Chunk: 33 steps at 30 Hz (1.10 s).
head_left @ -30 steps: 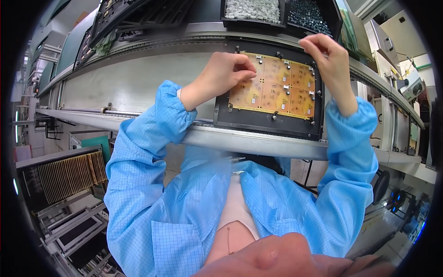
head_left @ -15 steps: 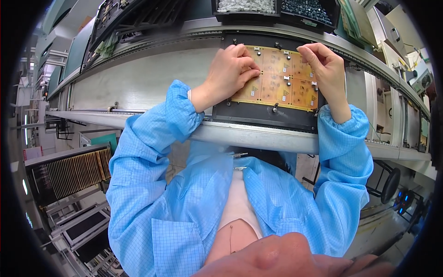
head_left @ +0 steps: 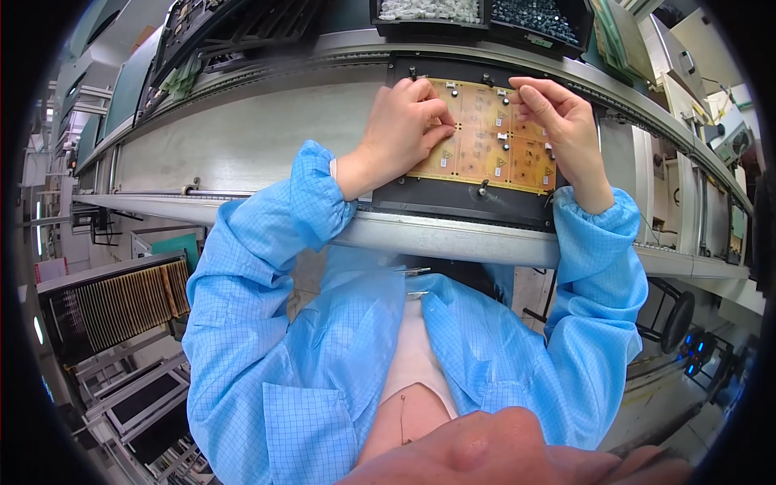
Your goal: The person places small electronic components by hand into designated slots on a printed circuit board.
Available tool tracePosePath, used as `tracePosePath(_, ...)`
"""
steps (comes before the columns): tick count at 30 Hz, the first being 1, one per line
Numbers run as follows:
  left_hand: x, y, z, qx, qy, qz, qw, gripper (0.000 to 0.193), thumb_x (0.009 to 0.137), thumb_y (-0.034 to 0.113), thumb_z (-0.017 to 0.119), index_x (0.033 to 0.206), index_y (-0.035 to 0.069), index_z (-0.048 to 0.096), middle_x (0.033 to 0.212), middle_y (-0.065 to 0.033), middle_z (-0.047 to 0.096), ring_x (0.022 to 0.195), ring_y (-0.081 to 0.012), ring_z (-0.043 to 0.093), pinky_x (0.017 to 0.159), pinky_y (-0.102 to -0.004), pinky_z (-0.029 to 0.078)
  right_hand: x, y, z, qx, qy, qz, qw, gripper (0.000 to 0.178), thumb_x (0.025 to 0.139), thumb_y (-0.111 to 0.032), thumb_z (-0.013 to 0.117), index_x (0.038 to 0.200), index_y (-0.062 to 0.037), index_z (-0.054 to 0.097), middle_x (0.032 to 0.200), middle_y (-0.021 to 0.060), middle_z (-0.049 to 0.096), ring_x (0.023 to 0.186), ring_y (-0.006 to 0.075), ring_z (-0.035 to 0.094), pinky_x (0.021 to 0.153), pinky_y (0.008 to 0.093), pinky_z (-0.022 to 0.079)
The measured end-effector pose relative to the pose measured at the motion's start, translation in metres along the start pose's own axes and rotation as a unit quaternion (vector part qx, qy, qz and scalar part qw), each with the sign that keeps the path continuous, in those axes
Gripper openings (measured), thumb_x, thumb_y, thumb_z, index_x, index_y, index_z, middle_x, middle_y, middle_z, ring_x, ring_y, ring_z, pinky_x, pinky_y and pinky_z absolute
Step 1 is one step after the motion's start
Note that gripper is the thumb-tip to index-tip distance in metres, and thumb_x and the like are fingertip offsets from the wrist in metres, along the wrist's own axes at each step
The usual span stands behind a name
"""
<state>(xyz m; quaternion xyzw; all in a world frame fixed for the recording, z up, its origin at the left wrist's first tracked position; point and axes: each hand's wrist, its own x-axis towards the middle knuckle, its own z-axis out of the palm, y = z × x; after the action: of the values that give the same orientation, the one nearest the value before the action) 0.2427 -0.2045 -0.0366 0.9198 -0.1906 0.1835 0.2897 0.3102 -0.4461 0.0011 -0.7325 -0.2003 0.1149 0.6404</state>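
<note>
A yellow-orange circuit board panel [head_left: 478,149] lies in a black carrier frame [head_left: 444,198] in front of me. Small white parts and black round parts stand on the panel. Over its left side is my left hand [head_left: 404,121], fingers curled in a pinch close to the board; whatever is between the fingertips is hidden. My right hand [head_left: 566,133] hovers above the upper right part of the panel, thumb and forefinger brought together. Anything in that pinch is too small to make out. Dark knobs [head_left: 483,189] sit along the frame's edges.
Beyond the board stand a black bin of white parts [head_left: 432,11] and a bin of dark parts [head_left: 537,20]. Metal conveyor rails [head_left: 267,85] run left and right. A slotted rack [head_left: 121,307] stands at lower left; green sheets [head_left: 622,40] lean at the far right.
My right hand has shifted slightly left over the panel, its fingertips now above the upper middle-right. My left hand stays nearly in place, still pinched.
</note>
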Motion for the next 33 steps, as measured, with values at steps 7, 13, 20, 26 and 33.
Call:
tracePosePath(7,-0.004,0.004,0.005,0.086,-0.006,0.056,0.995,0.008,0.075,0.019,0.076,0.079,0.016,0.069,0.089,0.0004,0.056,0.090,-0.0216,0.054,0.075,-0.0375,0.041,-0.009,0.014,-0.005,0.262,-0.069,0.151,0.951,0.028,0.099,-0.020,0.059,0.114,0.0038,0.063,0.096,0.0070,0.064,0.081,0.0115,0.061,0.079,0.0267,0.055)
tracePosePath(13,-0.003,-0.003,-0.002,-0.004,-0.014,0.054,0.998,0.008,0.078,0.021,0.074,0.080,0.014,0.069,0.089,-0.0004,0.056,0.090,-0.0212,0.054,0.074,-0.0369,0.041,-0.017,0.015,0.000,0.268,-0.109,0.177,0.941,0.028,0.098,-0.021,0.061,0.112,0.0028,0.063,0.088,0.0029,0.058,0.075,0.0099,0.051,0.072,0.0260,0.048)
tracePosePath(20,-0.009,-0.018,-0.007,-0.053,0.013,0.004,0.999,0.007,0.083,0.018,0.071,0.082,0.012,0.070,0.089,-0.0016,0.059,0.090,-0.0231,0.056,0.080,-0.0384,0.044,-0.038,0.015,0.004,0.085,-0.087,0.184,0.975,0.020,0.094,-0.009,0.066,0.109,0.0038,0.067,0.097,0.0105,0.071,0.083,0.0147,0.068,0.077,0.0261,0.056)
tracePosePath(26,-0.005,-0.017,-0.006,-0.096,0.019,0.017,0.995,0.008,0.083,0.020,0.070,0.083,0.012,0.071,0.085,-0.0027,0.059,0.087,-0.0239,0.057,0.077,-0.0391,0.046,-0.050,0.013,0.009,-0.002,-0.095,0.146,0.985,0.019,0.091,-0.005,0.068,0.107,0.0040,0.070,0.095,0.0081,0.071,0.081,0.0133,0.067,0.079,0.0253,0.055)
tracePosePath(33,-0.009,-0.011,-0.002,-0.111,0.013,0.020,0.994,0.006,0.081,0.012,0.069,0.084,0.008,0.070,0.087,-0.0054,0.062,0.087,-0.0257,0.057,0.077,-0.0369,0.046,-0.057,0.016,0.016,-0.123,-0.072,0.070,0.987,0.014,0.090,-0.001,0.068,0.102,0.0050,0.069,0.096,0.0055,0.068,0.080,0.0113,0.064,0.075,0.0234,0.053)
